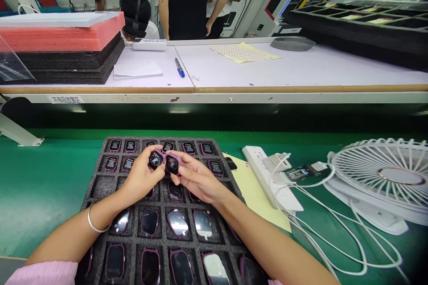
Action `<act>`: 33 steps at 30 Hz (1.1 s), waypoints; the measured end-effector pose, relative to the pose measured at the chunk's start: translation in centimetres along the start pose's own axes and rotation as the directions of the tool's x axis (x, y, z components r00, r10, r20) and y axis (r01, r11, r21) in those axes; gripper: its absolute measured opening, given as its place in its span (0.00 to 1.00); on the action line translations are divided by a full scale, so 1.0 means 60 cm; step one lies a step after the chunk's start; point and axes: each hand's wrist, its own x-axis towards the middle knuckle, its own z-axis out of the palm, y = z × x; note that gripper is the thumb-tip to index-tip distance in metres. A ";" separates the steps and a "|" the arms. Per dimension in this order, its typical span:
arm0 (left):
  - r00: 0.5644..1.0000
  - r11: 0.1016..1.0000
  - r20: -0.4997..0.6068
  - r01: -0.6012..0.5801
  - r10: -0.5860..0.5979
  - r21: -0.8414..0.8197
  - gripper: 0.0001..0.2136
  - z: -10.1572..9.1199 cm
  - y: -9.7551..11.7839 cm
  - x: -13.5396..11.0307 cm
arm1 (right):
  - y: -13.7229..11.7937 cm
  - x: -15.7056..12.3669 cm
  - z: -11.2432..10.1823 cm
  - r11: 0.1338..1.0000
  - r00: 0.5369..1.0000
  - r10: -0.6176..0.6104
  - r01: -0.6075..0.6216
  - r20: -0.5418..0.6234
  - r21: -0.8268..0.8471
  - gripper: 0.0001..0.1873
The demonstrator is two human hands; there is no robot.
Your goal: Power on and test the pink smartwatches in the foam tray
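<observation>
My left hand [144,173] is closed around a purple-framed smartwatch [155,159] with a lit dial on its dark screen. A second purple smartwatch [173,164], also showing a lit face, is pinched in my right hand [195,177]. The two watches are side by side, close together, above a grey foam tray [132,242]. Its compartments hold many similar purple watches. Those in the back rows, such as one watch [115,145] at the far left, show lines of white text. Nearer ones, like this watch [149,222], have dark or reflective screens. My forearms hide some compartments.
Right of the tray lie yellow paper [267,196], a white power strip [264,173], looping white cables [351,240] and a white fan [384,178]. A raised shelf [200,69] behind carries foam stacks [67,53], a notepad [137,71] and a blue pen [179,67]. People are beyond it.
</observation>
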 end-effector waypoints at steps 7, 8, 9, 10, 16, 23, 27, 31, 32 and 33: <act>0.999 0.999 0.006 -0.037 0.037 -0.026 0.20 0.000 -0.002 -0.001 | 0.000 0.001 0.000 1.000 1.000 0.000 0.000 -0.008 -0.004 0.22; 0.999 0.999 0.003 -0.033 0.034 -0.021 0.20 0.000 -0.001 -0.001 | 0.000 0.001 0.000 1.000 1.000 -0.004 0.004 -0.011 -0.003 0.22; 1.000 0.999 -0.002 -0.029 0.029 -0.015 0.20 -0.001 0.000 -0.001 | 0.000 0.001 -0.001 1.000 1.000 -0.007 0.007 -0.015 -0.001 0.23; 1.000 1.000 -0.004 -0.025 0.025 -0.010 0.20 -0.001 0.002 -0.001 | 0.000 0.001 -0.001 1.000 1.000 -0.009 0.009 -0.019 -0.001 0.23; 1.000 0.999 0.006 0.009 -0.009 -0.049 0.22 -0.002 0.006 -0.001 | -0.001 0.002 -0.001 1.000 1.000 -0.009 0.009 -0.020 0.005 0.23; 0.999 0.984 -0.031 0.010 -0.016 -0.177 0.21 0.001 -0.006 0.010 | -0.003 0.006 0.000 0.999 0.997 0.027 -0.025 -0.072 0.032 0.24; 0.989 0.907 0.065 0.150 -0.135 -0.394 0.28 0.001 0.001 0.013 | -0.001 0.011 -0.006 0.999 0.987 0.036 -0.029 -0.159 0.044 0.24; 0.968 0.811 0.149 0.249 -0.200 -0.529 0.27 -0.003 0.014 0.011 | -0.004 0.014 -0.014 0.998 0.975 0.018 -0.004 -0.221 0.068 0.21; 0.968 0.802 0.150 0.252 -0.202 -0.542 0.26 -0.004 0.016 0.011 | -0.005 0.015 -0.015 0.997 0.973 0.018 0.000 -0.231 0.079 0.21; 0.968 0.800 0.148 0.252 -0.205 -0.544 0.24 -0.004 0.016 0.011 | -0.007 0.015 -0.016 0.996 0.971 0.019 0.003 -0.240 0.089 0.20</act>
